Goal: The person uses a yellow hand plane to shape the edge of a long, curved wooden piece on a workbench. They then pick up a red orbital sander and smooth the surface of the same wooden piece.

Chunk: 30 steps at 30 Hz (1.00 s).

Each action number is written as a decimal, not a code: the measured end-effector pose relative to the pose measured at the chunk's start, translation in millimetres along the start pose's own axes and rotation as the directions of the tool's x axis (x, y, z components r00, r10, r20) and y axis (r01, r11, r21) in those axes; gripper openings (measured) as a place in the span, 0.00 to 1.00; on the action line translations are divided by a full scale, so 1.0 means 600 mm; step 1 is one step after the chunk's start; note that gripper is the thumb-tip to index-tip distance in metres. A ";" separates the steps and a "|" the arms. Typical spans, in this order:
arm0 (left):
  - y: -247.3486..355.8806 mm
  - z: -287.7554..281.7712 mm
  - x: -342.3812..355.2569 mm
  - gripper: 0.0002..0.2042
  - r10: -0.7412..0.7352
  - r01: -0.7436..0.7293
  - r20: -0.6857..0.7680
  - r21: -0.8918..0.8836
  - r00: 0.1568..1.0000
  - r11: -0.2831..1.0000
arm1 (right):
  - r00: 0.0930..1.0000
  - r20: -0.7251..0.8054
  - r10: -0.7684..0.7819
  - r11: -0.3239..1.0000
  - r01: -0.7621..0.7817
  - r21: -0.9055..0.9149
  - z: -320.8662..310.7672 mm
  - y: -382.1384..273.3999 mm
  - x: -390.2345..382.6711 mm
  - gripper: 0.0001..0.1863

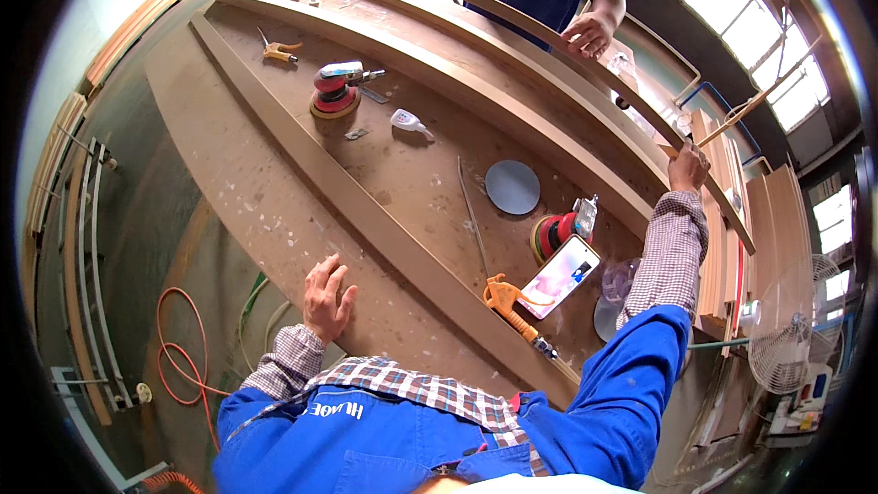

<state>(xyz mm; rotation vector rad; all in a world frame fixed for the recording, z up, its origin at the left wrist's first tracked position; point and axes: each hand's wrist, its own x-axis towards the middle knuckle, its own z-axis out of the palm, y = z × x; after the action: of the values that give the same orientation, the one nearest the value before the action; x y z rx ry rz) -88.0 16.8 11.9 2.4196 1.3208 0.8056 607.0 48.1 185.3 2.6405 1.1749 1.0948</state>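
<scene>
My left hand [327,302] lies with fingers spread on the near edge of the brown worktable [251,187]. Stretched out to the far right, my right hand [688,167] is closed on a long thin wooden strip [512,15]. A small tan piece shows beside its fingers, too small to name. Across the table, a co-worker's two hands [590,34] are on the same strip. Close to my right forearm lie a phone [560,276] with a lit screen, an orange air blow gun [512,304] and a red sander [552,234].
Long wooden boards [366,210] run along the table. Between them are a grey sanding disc [512,187], another red sander [336,93], a white glue bottle [411,123] and a second blow gun [278,50]. A fan [780,352] stands right; an orange hose [187,375] lies on the floor.
</scene>
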 end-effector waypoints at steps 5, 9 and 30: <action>0.000 0.004 0.007 0.19 0.020 -0.020 0.009 0.029 1.000 0.999 | 0.998 -0.056 -0.028 0.998 0.031 0.046 0.041 0.007 0.029 0.09; -0.009 0.003 0.001 0.19 0.032 -0.035 0.037 0.079 0.999 0.996 | 1.000 -0.017 -0.026 0.999 0.027 0.040 0.035 -0.010 0.041 0.09; 0.026 -0.026 0.149 0.24 0.194 -0.255 -0.229 -0.274 0.954 0.927 | 0.839 -0.361 -0.406 0.908 0.415 -0.057 -0.478 0.013 -0.226 0.18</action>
<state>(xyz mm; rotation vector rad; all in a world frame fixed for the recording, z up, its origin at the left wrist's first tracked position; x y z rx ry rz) -47.9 82.5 62.7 2.3147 0.9039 1.2405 370.4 -112.7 322.8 2.0858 1.7257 1.5149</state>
